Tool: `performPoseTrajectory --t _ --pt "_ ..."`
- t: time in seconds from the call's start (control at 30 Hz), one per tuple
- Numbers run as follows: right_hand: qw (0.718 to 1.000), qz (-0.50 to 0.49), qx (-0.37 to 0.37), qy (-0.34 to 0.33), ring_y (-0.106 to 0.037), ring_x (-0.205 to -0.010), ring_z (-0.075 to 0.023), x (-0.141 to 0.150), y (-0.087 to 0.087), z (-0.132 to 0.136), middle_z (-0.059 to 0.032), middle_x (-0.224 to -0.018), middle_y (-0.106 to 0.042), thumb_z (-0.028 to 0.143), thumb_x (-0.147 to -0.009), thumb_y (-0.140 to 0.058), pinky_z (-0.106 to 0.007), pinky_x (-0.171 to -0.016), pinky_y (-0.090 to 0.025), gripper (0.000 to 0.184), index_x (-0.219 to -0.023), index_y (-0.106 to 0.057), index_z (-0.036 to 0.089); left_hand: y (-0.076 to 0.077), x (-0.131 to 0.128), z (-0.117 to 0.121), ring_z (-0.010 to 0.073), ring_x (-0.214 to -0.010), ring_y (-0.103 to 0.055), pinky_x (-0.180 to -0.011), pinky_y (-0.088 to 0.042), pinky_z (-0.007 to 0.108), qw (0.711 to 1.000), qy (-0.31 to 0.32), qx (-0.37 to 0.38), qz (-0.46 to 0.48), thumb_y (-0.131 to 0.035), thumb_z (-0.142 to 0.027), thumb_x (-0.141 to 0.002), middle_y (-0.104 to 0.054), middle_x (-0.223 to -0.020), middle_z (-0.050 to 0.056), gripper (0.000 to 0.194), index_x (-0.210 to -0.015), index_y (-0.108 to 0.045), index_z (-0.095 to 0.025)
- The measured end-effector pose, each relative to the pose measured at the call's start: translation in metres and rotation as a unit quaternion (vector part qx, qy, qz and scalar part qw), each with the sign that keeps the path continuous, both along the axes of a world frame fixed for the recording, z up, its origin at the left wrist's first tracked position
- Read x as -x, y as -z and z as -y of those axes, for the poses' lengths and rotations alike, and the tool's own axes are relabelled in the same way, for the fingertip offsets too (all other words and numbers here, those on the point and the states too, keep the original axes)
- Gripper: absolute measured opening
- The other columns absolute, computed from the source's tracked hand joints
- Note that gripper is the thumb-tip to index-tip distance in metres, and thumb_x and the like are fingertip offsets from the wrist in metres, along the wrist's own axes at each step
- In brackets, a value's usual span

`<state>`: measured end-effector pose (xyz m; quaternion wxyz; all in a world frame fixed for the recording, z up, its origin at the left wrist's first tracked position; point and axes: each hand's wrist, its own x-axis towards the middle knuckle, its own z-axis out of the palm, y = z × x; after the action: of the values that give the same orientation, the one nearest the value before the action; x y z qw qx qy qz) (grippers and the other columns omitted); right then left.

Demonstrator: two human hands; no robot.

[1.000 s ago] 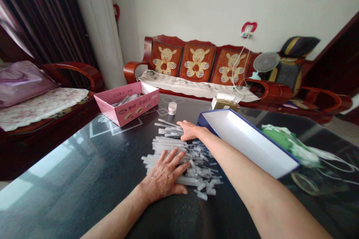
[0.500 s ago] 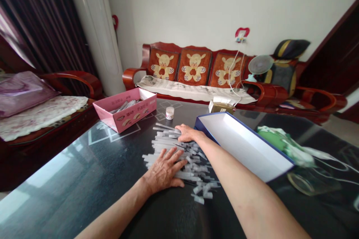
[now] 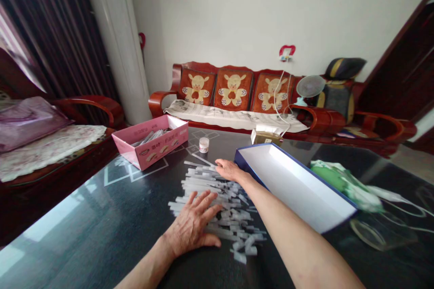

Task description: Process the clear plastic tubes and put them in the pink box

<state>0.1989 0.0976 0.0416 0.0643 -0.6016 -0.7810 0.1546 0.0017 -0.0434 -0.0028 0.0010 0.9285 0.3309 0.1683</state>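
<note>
A loose pile of narrow translucent white plastic strips lies on the black glass tabletop, most of them running sideways across my view. My left hand rests flat on the near side of the pile, fingers spread and pressing on the strips. My right hand lies at the far end of the pile, fingertips on the strips. Neither hand visibly grips anything. A white box with a blue rim sits just right of my right forearm.
A pink cardboard box holding more strips stands at the table's far left. Nearby are a small white jar and a brown packet. A green and white bag lies to the right. A red wooden sofa stands beyond the table.
The view has tilted, so the room sits lower in the frame. Both hands stay on the pile, and my left hand has shifted slightly with the strips beneath it.
</note>
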Motion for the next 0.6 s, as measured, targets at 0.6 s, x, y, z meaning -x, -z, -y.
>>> performPoseTrajectory --t 0.6 --pt "0.983 -0.02 -0.013 0.179 -0.067 -0.099 -0.0329 0.063 -0.012 -0.043 -0.0217 -0.102 -0.071 0.017 -0.076 -0.064 -0.04 -0.082 -0.05 0.017 -0.09 -0.072 0.011 0.003 -0.006 0.01 0.0321 -0.134 -0.037 -0.11 -0.029 0.056 1.0 0.004 0.016 0.008 -0.054 -0.068 -0.077 -0.044 -0.145 0.009 0.072 -0.137 -0.043 -0.028"
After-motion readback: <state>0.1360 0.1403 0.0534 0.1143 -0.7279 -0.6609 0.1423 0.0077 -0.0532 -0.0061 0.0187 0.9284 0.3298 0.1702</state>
